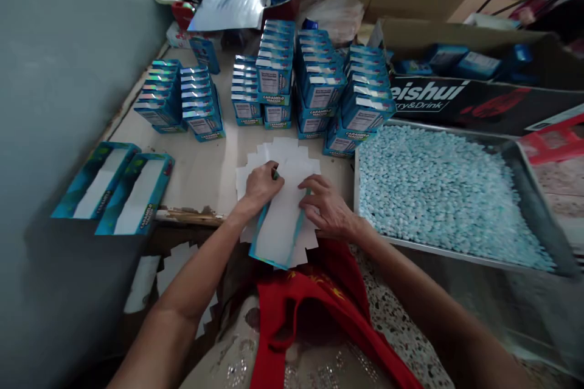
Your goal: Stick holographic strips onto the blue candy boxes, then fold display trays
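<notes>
At the table's front edge lies a blue carton (254, 244) with a white paper liner (279, 222) spread inside it. My left hand (261, 186) is closed at the carton's upper left edge, fingers curled and thumb tip at the rim. On the opposite side my right hand (326, 205) has bent fingers on the carton's right edge and the liner. Beneath the carton are white sheets with stepped edges (286, 151). Two more lined blue cartons (142, 194) lie to the left, sticking out past the table edge.
Stacks of filled-looking blue boxes (274, 82) stand along the back of the table. A metal tray (438, 249) of pale blue candies is on the right. Behind it sits a black cardboard box (493, 106) with blue boxes inside. A grey wall (68, 103) borders the left.
</notes>
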Demonstrator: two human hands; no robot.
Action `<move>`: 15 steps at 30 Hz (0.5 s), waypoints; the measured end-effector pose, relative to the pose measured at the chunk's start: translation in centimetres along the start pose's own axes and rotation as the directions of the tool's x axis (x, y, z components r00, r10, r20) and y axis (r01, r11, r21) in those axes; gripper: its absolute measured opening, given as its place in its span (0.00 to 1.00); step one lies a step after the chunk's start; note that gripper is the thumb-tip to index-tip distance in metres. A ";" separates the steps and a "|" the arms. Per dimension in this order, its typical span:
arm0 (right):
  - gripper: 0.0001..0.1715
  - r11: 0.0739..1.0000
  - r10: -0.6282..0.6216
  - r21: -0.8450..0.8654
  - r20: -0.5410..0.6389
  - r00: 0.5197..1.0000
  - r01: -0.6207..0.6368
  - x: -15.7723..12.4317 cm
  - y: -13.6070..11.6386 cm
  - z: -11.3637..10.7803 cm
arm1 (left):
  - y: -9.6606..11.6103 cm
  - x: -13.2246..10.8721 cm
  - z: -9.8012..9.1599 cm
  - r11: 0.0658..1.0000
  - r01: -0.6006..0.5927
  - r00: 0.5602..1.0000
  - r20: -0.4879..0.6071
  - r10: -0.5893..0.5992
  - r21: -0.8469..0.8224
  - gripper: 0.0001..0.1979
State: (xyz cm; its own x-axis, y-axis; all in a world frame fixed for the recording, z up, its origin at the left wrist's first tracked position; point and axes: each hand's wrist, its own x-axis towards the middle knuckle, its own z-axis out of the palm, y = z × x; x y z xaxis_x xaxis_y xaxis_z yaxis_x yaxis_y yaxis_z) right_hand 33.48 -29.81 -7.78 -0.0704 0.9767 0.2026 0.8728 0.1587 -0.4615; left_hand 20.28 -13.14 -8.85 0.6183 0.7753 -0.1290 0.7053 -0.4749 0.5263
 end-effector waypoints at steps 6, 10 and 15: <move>0.34 0.778 0.629 0.175 -0.219 0.746 -0.604 0.5 -0.1 3.1 | 0.2 -4.1 1.6 0.985 -0.030 0.983 -0.186 -0.002 -0.169 0.22; 0.31 0.687 0.680 0.433 -0.099 0.726 -0.584 0.9 0.6 4.3 | 0.4 -5.2 2.1 0.985 -0.099 0.960 -0.275 0.058 -0.138 0.20; 0.33 0.663 0.731 0.394 -0.158 0.663 -0.637 1.3 -0.4 4.7 | 0.9 -3.5 1.4 0.998 0.068 0.990 -0.120 -0.069 -0.016 0.13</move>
State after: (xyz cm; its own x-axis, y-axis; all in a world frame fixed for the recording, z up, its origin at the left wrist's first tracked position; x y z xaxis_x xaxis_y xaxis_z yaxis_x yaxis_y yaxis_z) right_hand 30.77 -27.89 -11.40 0.6681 0.7411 -0.0665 0.4332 -0.4601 -0.7750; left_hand 19.26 -16.85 -9.07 0.5220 0.8506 -0.0631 0.7398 -0.4147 0.5299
